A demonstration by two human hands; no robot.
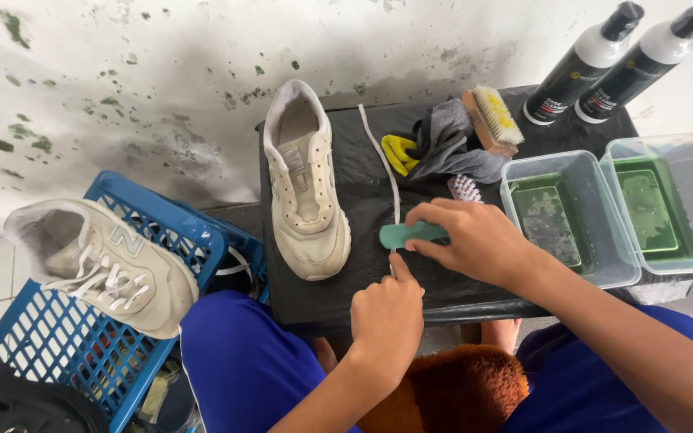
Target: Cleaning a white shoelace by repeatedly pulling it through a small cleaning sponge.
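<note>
At six o'clock the left hand (387, 309) is closed, pinning the near end of a white shoelace (382, 156) to the black table (346, 265). Just beyond, the right hand (463, 239) curls round a teal brush (404, 235) pressed on the lace (bristles hidden). At ten o'clock lies an unlaced cream sneaker (305, 180); farther, at one o'clock, a wooden brush (492, 120).
</note>
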